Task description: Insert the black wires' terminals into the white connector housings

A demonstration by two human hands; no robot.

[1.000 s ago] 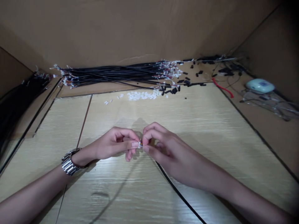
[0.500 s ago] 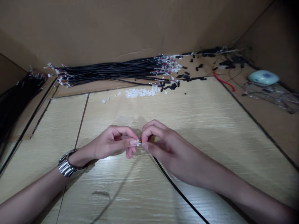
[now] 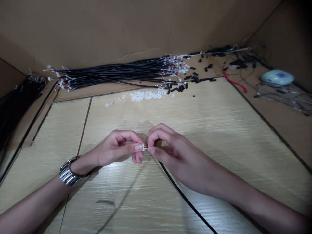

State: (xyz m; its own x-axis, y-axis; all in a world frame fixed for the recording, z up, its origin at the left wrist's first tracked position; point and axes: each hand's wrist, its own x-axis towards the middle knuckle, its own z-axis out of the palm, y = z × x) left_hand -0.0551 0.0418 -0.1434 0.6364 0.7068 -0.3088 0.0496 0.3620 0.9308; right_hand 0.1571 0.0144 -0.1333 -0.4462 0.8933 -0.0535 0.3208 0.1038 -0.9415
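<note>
Between thumb and forefinger, my left hand [image 3: 122, 148] pinches a small white connector [image 3: 143, 147]. Thin coloured wires run out of the connector's right side into the fingertips of my right hand [image 3: 168, 143], which are closed on them. A black cable [image 3: 181, 193] comes out from under my right hand and runs down to the bottom edge. Both hands are just above the light wooden board [image 3: 207, 117], their fingertips nearly touching. The wire ends inside my right fingers are hidden.
Behind lies a bundle of black cables [image 3: 117, 71] with wired ends. White connectors [image 3: 147, 95] and short black pieces [image 3: 180, 88] are scattered before it. More cables [image 3: 14, 104] lie left. On the right are a red strip [image 3: 234, 83] and a pale green object [image 3: 278, 77].
The view has shifted slightly. Both hands keep their pinch, and a little more of the coloured wires shows beside the connector.
</note>
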